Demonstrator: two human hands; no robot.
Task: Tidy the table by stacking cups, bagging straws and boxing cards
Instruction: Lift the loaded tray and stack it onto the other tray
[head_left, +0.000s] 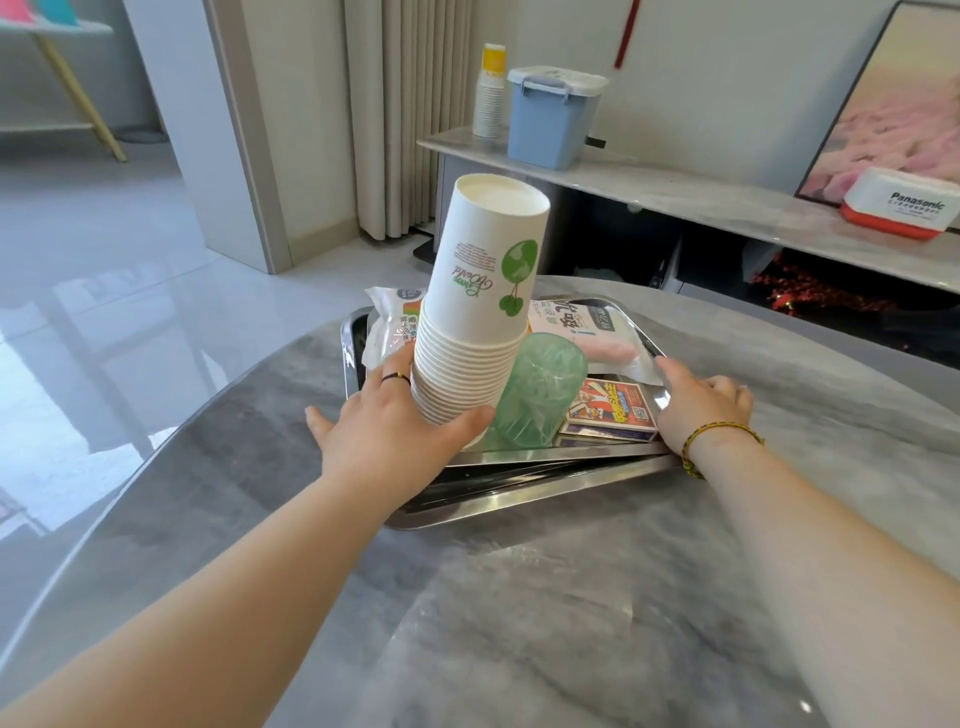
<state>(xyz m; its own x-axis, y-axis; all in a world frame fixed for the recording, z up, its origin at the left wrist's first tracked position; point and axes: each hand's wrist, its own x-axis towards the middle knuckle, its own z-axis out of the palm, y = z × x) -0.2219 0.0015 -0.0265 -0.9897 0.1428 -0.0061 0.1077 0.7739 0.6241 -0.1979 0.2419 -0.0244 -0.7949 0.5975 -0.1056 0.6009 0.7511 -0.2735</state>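
Cup stack: the cup stack (470, 332) of paper cups is mouth down at the near left corner of the tray (519, 499) and leans toward the tray's far right. Whether its base rests on the tray or is just clear of it is hidden.
Left grip: the left grip (395, 421) wraps the lowest cups, with the thumb across the near side, the fingers round the back and the little finger splayed free.
Right grip: the right grip (701, 402) is at the tray's right edge, with the forefinger along the rim and the other fingers bent. The thumb is hidden, so I cannot tell whether it clamps the rim.
Green cup: the green cup (540, 389) is translucent and inverted. It touches the stack's right side, and thin pale shapes show through its wall.
Card box: the card box (610, 413) lies closed and flat at the tray's near right corner.
Straw packets: the straw packets (395, 325) lie along the tray's far edge.
Counter: the counter (571, 597) carries the tray toward its far edge.
Step in hand: probably the cup stacking. The paper cups are already nested and the green cup stands apart.
Next move calls for: bringing the stack upright, since its lean could tip it onto the green cup, and keeping the tray steady meanwhile.
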